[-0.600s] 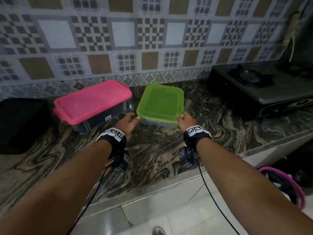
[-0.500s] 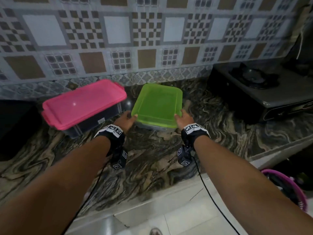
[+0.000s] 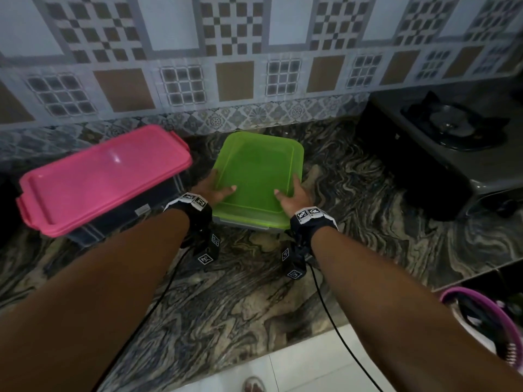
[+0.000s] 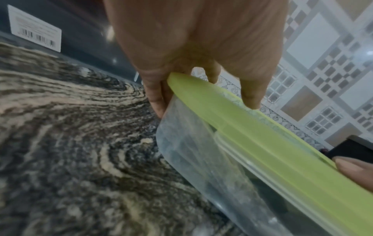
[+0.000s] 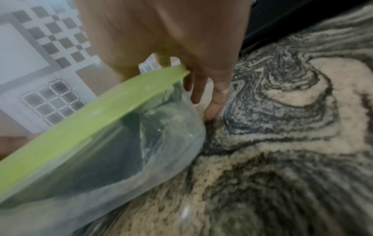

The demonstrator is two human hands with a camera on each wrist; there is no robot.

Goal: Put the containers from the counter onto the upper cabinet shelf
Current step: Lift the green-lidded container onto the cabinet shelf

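On swirled marble, left hand (image 3: 210, 189) and right hand (image 3: 294, 195) grip the clear, green-lidded rectangular container (image 3: 256, 179).

Your worktop (image 3: 249, 292) swirls in black, grey and cream veins. The container with the green lid (image 3: 256, 176) has a clear, faintly bluish body, and the container with the pink lid (image 3: 104, 176) has a dark body bearing a white barcode label (image 4: 34, 28). Behind them the wall tiles (image 3: 232, 38) show white squares, brown squares and grey-brown checkerboards, above a floral grey border. Your wristbands (image 3: 195, 200) are black with black-and-white square markers. The basket (image 3: 492, 315) has a purple rim, and the stove (image 3: 452, 137) is dark grey.
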